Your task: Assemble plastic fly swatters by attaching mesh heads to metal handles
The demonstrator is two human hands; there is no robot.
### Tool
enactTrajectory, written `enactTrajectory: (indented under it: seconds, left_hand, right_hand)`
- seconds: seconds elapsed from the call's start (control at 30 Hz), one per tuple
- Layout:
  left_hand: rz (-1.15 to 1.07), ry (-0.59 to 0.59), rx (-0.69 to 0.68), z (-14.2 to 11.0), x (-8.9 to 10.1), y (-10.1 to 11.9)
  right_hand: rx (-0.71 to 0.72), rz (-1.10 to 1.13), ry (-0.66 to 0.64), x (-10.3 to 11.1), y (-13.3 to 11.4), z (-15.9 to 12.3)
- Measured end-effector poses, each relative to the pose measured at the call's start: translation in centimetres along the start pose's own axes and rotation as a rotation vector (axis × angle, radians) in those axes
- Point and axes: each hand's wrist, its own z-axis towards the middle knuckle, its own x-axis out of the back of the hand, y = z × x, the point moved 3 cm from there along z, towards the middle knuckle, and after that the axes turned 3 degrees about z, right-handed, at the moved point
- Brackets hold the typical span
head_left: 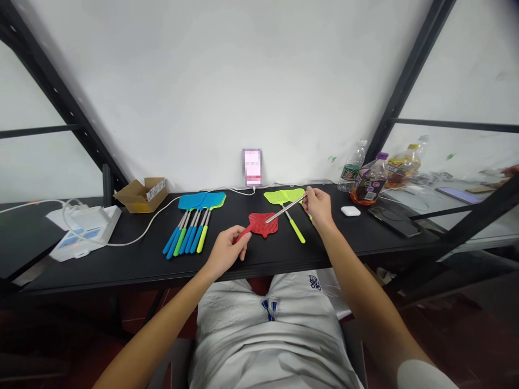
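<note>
My left hand is closed around the narrow neck of a red fly swatter head, whose perforated paddle lies low over the black table. In my right hand, thumb and fingers pinch the upper end of a thin metal rod. It slants down to the left, and its lower tip overlaps the red paddle; whether they touch, I cannot tell. Behind the rod lie yellow-green fly swatters, partly hidden by my right hand. To the left, several assembled fly swatters with blue and green paddles lie in a fanned row.
At the back left stand an open cardboard box and a white case with a cable. A phone leans on the wall. On the right are an earbud case, a dark phone and drink bottles.
</note>
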Motion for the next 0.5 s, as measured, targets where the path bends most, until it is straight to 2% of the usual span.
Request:
enactTrajectory:
  seconds: [0.1, 0.2, 0.33, 0.5]
  left_hand:
    - [0.202, 0.191, -0.069, 0.2, 0.7, -0.1]
    - [0.387, 0.308, -0.158, 0.1, 1.0, 0.3]
    - [0.484, 0.264, -0.137, 0.3, 0.9, 0.2]
    - [0.437, 0.195, -0.068, 0.6, 0.9, -0.7]
  right_hand:
    - [0.005, 0.074, 0.068, -0.2, -0.1, -0.4]
    - [0.001, 0.088, 0.032, -0.8, -0.2, -0.8]
    - [-0.009, 0.080, 0.001, -1.1, -0.1, -1.0]
    - [-0.005, 0.074, -0.022, -1.4, 0.1, -1.1]
